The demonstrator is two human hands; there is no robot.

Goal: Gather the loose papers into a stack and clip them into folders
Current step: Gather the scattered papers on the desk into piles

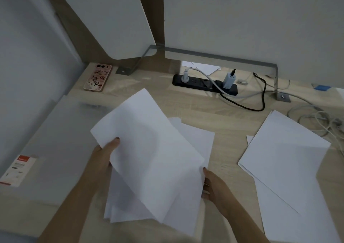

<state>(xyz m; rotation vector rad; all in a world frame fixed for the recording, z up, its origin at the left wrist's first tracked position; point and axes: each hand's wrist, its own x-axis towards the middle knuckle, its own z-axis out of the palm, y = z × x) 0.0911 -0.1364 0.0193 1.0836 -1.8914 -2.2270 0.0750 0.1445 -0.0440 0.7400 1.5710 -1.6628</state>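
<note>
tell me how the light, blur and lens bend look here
Head view: light is soft and even, with only faint shadows under the papers; no strong glare, though the white sheets wash out; the wide lens splays the panels outward; the label at the left edge is smeared, while the phone is fairly sharp.

One head-worn camera looks forward and down from close above the desk (232,116), with the left hand (106,155) and right hand (214,184) holding papers (149,149) at 6 o'clock and the power strip (204,84) toward 1 o'clock.
</note>
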